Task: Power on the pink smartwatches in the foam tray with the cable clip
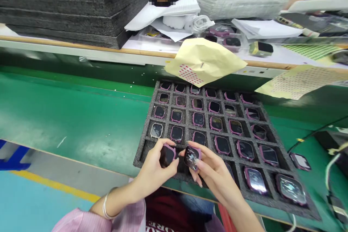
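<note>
My left hand [159, 163] grips a dark-screened smartwatch [167, 155] with a purple frame between thumb and fingers. In my right hand [208, 161] is a second purple-framed smartwatch [191, 157], its face showing light markings or reflections. The two watches are held close together but apart, over the near edge of a grey foam tray [144, 149]. Several more strapless watches lie face up in the tray's square compartments. One silver-framed watch [156, 130] sits just beyond my left hand. My hands hide some near compartments.
A loose watch [300, 161] lies right of the tray on the green table [67, 112], near cables [327, 174]. Yellow paper sheets [203, 59] hang from the shelf edge. On the shelf are stacked black foam trays [62, 11], papers and clear plastic trays [239, 1]. A person sits opposite.
</note>
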A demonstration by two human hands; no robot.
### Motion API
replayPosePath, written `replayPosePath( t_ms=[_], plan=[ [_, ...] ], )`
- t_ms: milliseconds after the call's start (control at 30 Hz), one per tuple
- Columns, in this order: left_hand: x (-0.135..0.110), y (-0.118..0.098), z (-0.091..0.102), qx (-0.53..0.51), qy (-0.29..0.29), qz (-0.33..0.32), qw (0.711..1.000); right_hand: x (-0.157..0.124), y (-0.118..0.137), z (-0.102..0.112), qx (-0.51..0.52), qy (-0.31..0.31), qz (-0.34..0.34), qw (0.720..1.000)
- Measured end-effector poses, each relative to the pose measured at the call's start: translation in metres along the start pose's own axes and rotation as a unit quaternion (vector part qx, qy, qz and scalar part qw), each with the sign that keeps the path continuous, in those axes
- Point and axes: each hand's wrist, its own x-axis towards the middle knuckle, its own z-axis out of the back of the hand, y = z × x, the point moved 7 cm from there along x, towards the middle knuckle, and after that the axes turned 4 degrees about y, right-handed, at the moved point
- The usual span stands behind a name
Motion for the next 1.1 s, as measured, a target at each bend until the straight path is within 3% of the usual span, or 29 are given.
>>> replayPosePath(
  t_ms=[333,533,933,1100],
  plan=[
    [-0.001,0.002,-0.001,-0.004,0.001,0.011,1.000,-0.008,0.002,-0.001,0.008,-0.050,0.000,0.999],
    [-0.001,0.011,-0.006,-0.070,0.034,0.060,0.995,-0.008,-0.003,0.000,0.011,-0.017,-0.001,1.000],
    [-0.004,0.000,-0.011,-0.130,0.032,0.055,0.989,-0.010,0.002,0.000,0.028,0.001,0.037,0.999],
    [-0.006,0.000,-0.010,-0.103,0.037,0.046,0.993,-0.011,0.004,-0.001,0.002,0.000,0.042,0.999]
  ],
)
